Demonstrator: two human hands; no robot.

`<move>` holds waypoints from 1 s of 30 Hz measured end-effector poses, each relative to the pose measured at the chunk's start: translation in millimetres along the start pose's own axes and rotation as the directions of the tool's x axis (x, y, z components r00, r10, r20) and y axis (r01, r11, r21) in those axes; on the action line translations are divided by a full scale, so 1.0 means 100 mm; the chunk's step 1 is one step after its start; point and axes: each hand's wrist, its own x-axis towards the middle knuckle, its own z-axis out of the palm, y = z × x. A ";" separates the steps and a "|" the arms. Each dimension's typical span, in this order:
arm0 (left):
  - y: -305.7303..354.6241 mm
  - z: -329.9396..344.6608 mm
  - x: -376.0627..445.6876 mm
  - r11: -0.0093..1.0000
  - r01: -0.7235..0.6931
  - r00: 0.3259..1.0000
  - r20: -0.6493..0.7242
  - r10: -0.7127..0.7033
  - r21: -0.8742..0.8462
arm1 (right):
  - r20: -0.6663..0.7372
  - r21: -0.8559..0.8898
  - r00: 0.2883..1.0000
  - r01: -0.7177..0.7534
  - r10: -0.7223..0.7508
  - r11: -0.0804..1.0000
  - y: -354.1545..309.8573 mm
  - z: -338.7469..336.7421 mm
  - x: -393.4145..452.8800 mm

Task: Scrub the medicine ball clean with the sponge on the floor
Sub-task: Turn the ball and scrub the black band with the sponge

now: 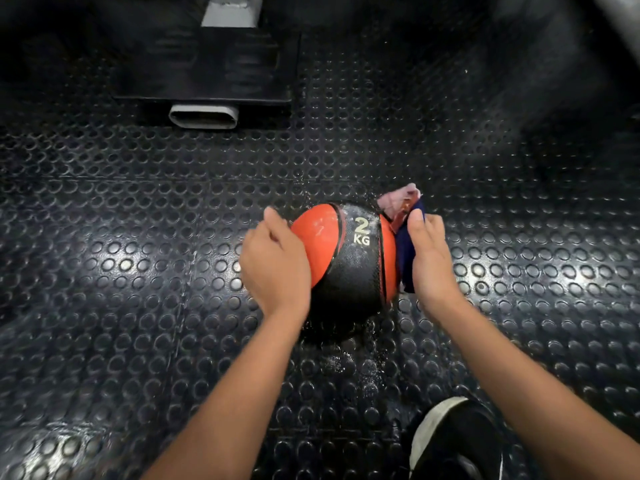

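Orange and black, the ball (pixel 346 258) sits on the studded rubber floor (pixel 138 271) right in front of me, its white "2 KG" mark facing up. My left hand (pixel 273 268) cups the ball's left side, fingers curved against it, thumb lying over the top edge. My right hand (pixel 431 258) is on the opposite side, pressing a dark blue cloth (pixel 405 251) flat against the ball with straight fingers; a pink and red end of the cloth sticks out beyond my fingertips. I cannot tell whether a sponge is inside it. Both hands are apart, with the ball between them. Wet specks shine on the floor just below the ball. My dark shoe (pixel 453 441) shows at the bottom right, and a dark metal base (pixel 207 64) stands farther away.
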 end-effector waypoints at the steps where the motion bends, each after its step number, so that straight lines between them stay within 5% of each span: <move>1: 0.02 0.01 -0.14 0.992 0.096 0.995 0.024 -0.094 -0.087 | -0.005 0.042 1.000 -0.020 0.020 0.999 0.02 -0.01 0.01; 7: 0.06 0.17 -0.42 0.877 0.282 0.959 0.143 -0.245 -0.389 | 0.105 0.239 0.985 -0.158 0.136 0.958 -0.03 -0.11 0.02; 15: -0.14 0.14 -0.11 0.832 0.352 0.929 0.266 -0.256 -0.429 | 0.188 -0.193 0.962 0.236 -0.200 0.952 -0.13 0.15 -0.02; 19: -0.11 0.11 -0.11 0.874 0.271 0.946 0.279 -0.165 -0.403 | 0.058 0.018 0.994 -0.089 0.088 0.996 0.05 0.19 0.12; 23: 0.06 0.20 -0.17 0.919 0.198 0.960 0.257 -0.112 -0.340 | 0.070 0.011 0.933 -0.354 0.352 0.935 0.01 0.07 0.31; 28: -0.02 0.12 -0.08 0.919 0.190 0.946 0.316 -0.076 -0.347 | 0.029 -0.145 0.999 0.047 -0.043 0.988 -0.06 0.16 -0.01; 30: -0.08 0.10 -0.06 0.911 0.180 0.939 0.342 -0.046 -0.371 | 0.017 -0.119 0.996 0.086 -0.085 0.989 0.02 0.17 -0.10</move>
